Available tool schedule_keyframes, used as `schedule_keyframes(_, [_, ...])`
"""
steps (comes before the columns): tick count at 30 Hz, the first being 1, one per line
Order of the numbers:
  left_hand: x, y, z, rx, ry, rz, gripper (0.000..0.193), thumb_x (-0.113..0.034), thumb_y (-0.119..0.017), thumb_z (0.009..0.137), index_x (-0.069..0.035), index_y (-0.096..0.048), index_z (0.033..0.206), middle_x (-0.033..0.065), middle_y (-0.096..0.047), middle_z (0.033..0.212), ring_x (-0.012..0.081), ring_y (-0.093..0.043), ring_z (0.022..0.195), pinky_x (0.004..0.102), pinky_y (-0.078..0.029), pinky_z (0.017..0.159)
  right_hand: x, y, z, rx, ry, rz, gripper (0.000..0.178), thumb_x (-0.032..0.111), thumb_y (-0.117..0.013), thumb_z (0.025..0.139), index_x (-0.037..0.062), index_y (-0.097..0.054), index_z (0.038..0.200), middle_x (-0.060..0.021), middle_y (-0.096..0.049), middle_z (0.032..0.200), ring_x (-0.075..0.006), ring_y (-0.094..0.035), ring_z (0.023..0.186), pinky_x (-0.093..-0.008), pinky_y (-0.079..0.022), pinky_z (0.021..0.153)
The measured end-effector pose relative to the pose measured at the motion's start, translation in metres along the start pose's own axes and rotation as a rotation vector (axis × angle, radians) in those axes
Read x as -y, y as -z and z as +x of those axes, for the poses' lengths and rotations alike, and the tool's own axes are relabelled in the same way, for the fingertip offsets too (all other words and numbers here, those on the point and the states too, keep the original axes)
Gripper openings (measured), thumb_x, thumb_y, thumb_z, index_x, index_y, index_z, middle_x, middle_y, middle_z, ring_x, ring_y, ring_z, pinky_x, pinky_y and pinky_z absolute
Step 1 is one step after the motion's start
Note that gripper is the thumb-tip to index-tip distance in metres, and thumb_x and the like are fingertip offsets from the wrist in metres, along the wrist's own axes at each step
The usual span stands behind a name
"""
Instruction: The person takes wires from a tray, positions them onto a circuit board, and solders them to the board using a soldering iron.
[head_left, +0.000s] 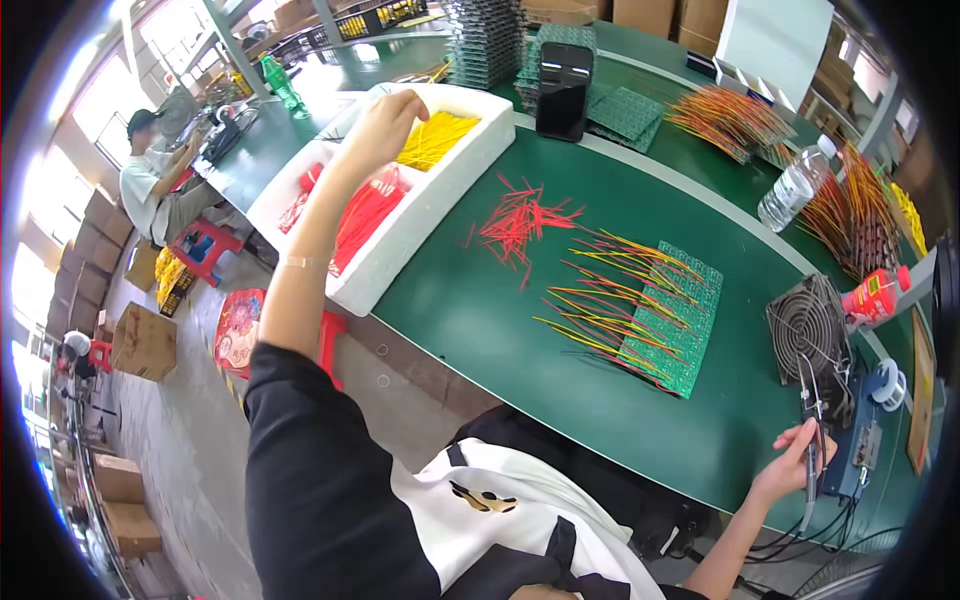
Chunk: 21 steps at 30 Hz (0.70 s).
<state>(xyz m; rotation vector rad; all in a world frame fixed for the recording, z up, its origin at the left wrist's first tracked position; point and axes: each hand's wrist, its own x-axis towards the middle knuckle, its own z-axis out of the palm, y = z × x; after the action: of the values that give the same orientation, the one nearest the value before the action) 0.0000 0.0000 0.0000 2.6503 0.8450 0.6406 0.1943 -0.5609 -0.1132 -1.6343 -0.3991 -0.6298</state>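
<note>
My left hand (385, 125) reaches over the far end of a white foam box (487, 130), fingers bent together; whatever they hold, if anything, is hidden. In the box, yellow wires (435, 140) lie beside that hand and red wires (365, 215) lie nearer, under my forearm. My right hand (797, 462) is closed round a soldering iron (812, 440), its metal end pointing away near a round-grilled fan (805, 325). Between my hands, a green circuit board panel (690, 335) lies on the green table (560, 420) with red, yellow and black wires sticking out leftward.
Loose red wires (520, 225) lie beyond the panel. A black phone (563, 92) stands near stacked boards (482, 45). To the right are a clear bottle (797, 185), a red bottle (875, 298) and a blue soldering station (858, 440). Another person (150, 180) sits at far left.
</note>
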Motion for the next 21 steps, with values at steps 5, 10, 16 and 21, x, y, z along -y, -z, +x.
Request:
schedule_keyframes(5, [0.047, 0.011, 0.047, 0.025, 0.252, 0.226, 0.033, -0.027, -0.055, 0.083, -0.003, -0.056, 0.106, 0.0172, -0.061, 0.093, 0.0272, -0.061, 0.078, 0.0355, -0.051, 0.062, 0.004, -0.004, -0.012, -0.023, 0.033, -0.022, 0.016, 0.011, -0.056, 0.088, 0.0040, -0.044, 0.080, -0.0038, -0.050, 0.058, -0.0064, -0.043, 0.045, -0.0184, -0.034, 0.044])
schedule_keyframes(10, [0.051, -0.015, 0.037, 0.234, 0.150, -0.144, 0.033, -0.013, -0.051, 0.084, -0.002, -0.050, 0.115, 0.0132, -0.060, 0.101, 0.0181, -0.059, 0.084, 0.0327, -0.050, 0.072, 0.002, -0.006, -0.009, -0.028, 0.036, -0.039, 0.015, 0.011, -0.055, 0.088, 0.0035, -0.043, 0.082, -0.0041, -0.050, 0.057, -0.0066, -0.042, 0.045, -0.0185, -0.033, 0.044])
schedule_keyframes(16, [0.053, -0.013, 0.003, -0.111, -0.183, -0.025, 0.020, -0.008, -0.054, 0.080, -0.002, -0.059, 0.099, 0.0122, -0.064, 0.090, 0.0193, -0.061, 0.081, 0.0301, -0.047, 0.077, 0.001, -0.003, -0.009, -0.001, 0.024, -0.039, 0.015, 0.011, -0.055, 0.088, 0.0031, -0.044, 0.081, -0.0041, -0.050, 0.058, -0.0068, -0.043, 0.046, -0.0187, -0.035, 0.045])
schedule_keyframes(21, [0.004, 0.026, -0.066, 0.341, -0.018, 0.199, 0.019, -0.015, -0.062, 0.078, -0.003, -0.061, 0.093, 0.0099, -0.064, 0.083, 0.0167, -0.060, 0.075, 0.0297, -0.048, 0.070, 0.001, 0.001, -0.009, -0.078, 0.059, -0.034, 0.016, 0.011, -0.056, 0.088, 0.0029, -0.045, 0.079, -0.0051, -0.051, 0.060, -0.0081, -0.045, 0.048, -0.0202, -0.037, 0.047])
